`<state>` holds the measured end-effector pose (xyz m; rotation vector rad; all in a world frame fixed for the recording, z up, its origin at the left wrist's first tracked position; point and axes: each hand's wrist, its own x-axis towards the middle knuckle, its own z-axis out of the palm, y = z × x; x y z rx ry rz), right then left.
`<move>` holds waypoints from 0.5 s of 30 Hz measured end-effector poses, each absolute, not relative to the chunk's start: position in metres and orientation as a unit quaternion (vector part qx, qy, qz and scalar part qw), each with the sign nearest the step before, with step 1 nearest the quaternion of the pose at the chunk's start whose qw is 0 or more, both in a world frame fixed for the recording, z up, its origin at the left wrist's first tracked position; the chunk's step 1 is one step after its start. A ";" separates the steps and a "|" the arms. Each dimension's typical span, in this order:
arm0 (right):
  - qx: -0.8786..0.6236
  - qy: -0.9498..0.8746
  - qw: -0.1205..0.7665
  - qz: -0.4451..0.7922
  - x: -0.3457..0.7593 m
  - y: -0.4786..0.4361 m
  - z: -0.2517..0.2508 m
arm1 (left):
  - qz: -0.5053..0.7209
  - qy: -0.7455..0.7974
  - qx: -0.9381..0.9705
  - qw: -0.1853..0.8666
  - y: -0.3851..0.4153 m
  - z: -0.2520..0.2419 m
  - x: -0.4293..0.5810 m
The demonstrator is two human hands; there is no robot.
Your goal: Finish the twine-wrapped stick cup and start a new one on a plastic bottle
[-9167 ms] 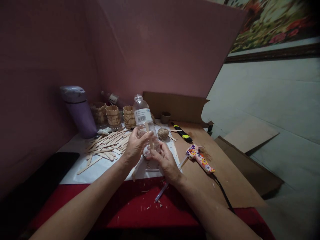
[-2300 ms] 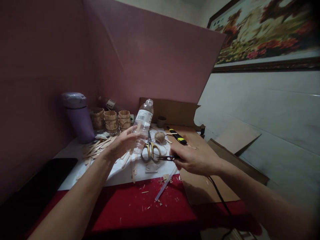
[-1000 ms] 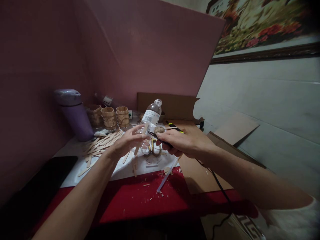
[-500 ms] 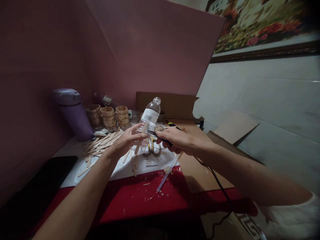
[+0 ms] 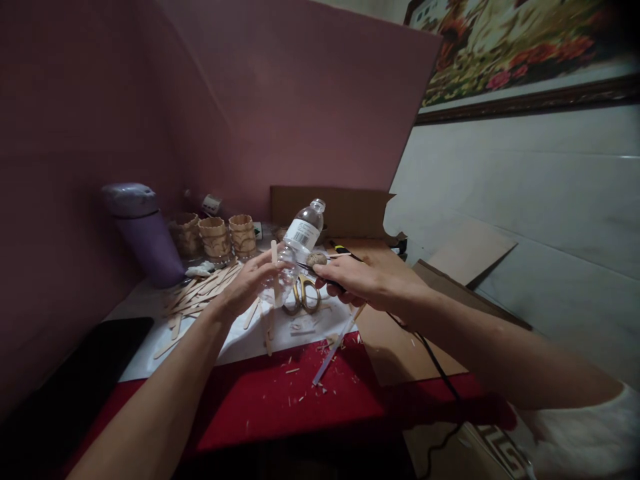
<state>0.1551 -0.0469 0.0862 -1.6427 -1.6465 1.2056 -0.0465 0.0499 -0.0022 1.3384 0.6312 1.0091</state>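
My left hand [image 5: 257, 275] is closed around the lower part of a clear plastic bottle [image 5: 303, 230], which leans right and carries a white label. A flat wooden craft stick [image 5: 275, 273] stands nearly upright by the thumb, in front of the bottle; whether it is attached cannot be told. My right hand [image 5: 353, 277] grips a slim dark tool [image 5: 306, 267] whose pointed end reaches toward the bottle's side; the fingers hide most of it. Beside my right thumb is a brownish round lump [image 5: 316, 259]. Below lie gold-handled scissors [image 5: 309, 295].
Craft sticks [image 5: 203, 293] are heaped on white paper at left, near carved-looking wooden cups [image 5: 215, 238] and a purple tumbler [image 5: 147, 240]. Cardboard [image 5: 400, 343] covers the right side. A clear strip [image 5: 331, 357] and scraps lie on red cloth [image 5: 260, 393]. A black cord [image 5: 440, 367] hangs at right.
The bottle has shifted slightly right and down. The craft stick has swung from slanted to nearly upright, toward the bottle's left side. My right hand keeps its grip and has barely moved.
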 end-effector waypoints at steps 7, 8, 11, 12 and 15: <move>-0.649 -0.575 0.281 0.412 0.146 -0.071 0.106 | 0.461 0.261 0.604 0.596 0.051 -0.002 -0.047; -0.647 -0.572 0.279 0.419 0.146 -0.071 0.106 | 0.465 0.261 0.597 0.599 0.051 -0.002 -0.046; -0.634 -0.574 0.277 0.438 0.146 -0.067 0.103 | 0.466 0.261 0.581 0.614 0.050 -0.001 -0.045; -0.632 -0.575 0.281 0.438 0.146 -0.065 0.102 | 0.466 0.261 0.578 0.617 0.050 0.000 -0.045; -0.638 -0.570 0.272 0.440 0.146 -0.061 0.102 | 0.468 0.260 0.571 0.623 0.049 0.001 -0.045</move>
